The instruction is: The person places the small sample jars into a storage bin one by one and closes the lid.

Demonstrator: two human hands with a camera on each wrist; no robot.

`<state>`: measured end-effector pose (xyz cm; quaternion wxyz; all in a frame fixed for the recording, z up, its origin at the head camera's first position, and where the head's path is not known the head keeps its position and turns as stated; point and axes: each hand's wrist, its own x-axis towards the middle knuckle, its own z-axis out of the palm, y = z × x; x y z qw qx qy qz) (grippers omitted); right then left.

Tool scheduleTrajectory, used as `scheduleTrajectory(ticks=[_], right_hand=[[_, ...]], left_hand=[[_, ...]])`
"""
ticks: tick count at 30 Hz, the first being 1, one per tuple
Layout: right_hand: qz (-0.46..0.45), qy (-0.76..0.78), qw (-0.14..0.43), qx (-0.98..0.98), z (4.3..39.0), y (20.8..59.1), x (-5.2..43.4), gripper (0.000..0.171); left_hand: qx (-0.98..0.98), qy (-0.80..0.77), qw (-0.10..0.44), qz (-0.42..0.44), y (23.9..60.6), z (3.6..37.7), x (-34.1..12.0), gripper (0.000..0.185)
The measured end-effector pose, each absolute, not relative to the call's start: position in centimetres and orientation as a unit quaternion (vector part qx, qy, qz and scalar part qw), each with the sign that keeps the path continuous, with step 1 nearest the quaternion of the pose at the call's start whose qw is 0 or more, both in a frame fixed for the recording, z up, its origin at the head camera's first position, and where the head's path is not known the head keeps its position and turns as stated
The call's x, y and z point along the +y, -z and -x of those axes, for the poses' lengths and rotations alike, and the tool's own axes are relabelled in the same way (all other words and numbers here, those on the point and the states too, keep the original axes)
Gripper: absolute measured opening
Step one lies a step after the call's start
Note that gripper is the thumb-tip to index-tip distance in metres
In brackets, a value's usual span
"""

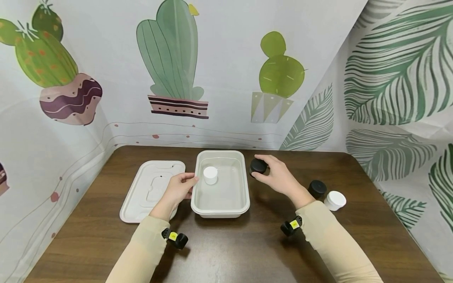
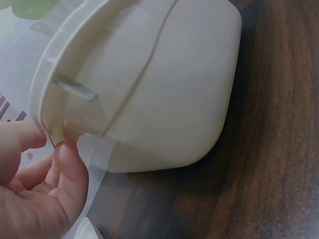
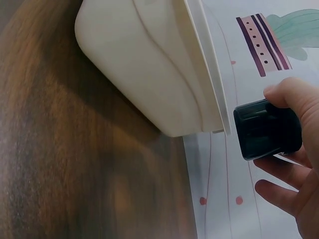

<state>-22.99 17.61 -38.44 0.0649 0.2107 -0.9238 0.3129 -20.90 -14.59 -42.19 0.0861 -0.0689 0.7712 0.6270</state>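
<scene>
A pale, deep rectangular container [image 1: 221,198] stands at the middle of the table, and a small white jar [image 1: 210,176] sits inside near its left wall. My left hand [image 1: 179,189] pinches the container's left rim; in the left wrist view the thumb and fingers [image 2: 70,174] meet at the rim's edge. Just right of the container, my right hand [image 1: 277,175] grips a small black jar [image 1: 258,166] between thumb and fingers. The right wrist view shows this glossy black jar [image 3: 266,130] raised beside the container's rim.
A flat white lid [image 1: 141,196] lies left of the container, partly behind my left hand and wrist. Close by my right forearm stand another black jar [image 1: 317,188] and a white jar [image 1: 335,200]. A patterned cloth [image 1: 226,78] hangs behind the brown table [image 1: 226,251].
</scene>
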Motion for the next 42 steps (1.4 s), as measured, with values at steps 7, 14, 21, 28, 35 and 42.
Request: scheduleTrajectory(ticks=[7,14,21,28,35,42], right_hand=[[-0.219,-0.323,0.062,-0.919,23.2,38.4,17.1,0.06],[-0.223,-0.333,0.062,-0.914,23.4,38.4,16.7,0.06],[-0.226,-0.337,0.061,-0.912,23.5,38.2,16.2,0.06],[-0.237,-0.345,0.069,-0.906,23.5,38.3,15.6,0.058],[-0.241,-0.357,0.067,-0.9,23.5,38.5,14.8,0.058],[-0.247,-0.362,0.068,-0.896,23.5,38.4,14.3,0.059]], left_hand=[[0.771,-0.627,0.085,0.072,41.9,20.9,-14.4,0.04],[0.768,-0.631,0.085,0.07,42.3,21.1,-14.6,0.04],[0.77,-0.63,0.08,0.067,42.4,21.0,-14.5,0.038],[0.771,-0.628,0.081,0.071,42.4,21.1,-14.5,0.038],[0.768,-0.631,0.082,0.071,42.2,20.9,-14.5,0.04],[0.765,-0.636,0.081,0.069,42.1,20.9,-14.5,0.04]])
